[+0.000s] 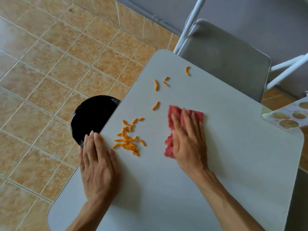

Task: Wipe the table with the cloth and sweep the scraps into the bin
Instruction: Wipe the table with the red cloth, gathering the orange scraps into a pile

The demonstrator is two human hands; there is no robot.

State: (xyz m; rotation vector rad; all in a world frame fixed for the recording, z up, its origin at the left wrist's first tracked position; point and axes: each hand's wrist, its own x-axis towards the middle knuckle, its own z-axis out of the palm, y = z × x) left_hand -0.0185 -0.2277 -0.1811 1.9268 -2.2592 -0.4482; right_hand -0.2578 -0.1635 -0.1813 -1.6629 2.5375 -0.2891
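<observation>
On table [216,164], your right hand [188,140] presses cloth [176,117] flat, fingers spread; left hand [98,164] lies released at edge above bin [90,114], scraps [128,139] between.

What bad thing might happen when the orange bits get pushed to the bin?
The black round bin is partly under the grey table edge, so the orange scraps may drop on the tiled floor. The red cloth may miss the far scraps.
</observation>
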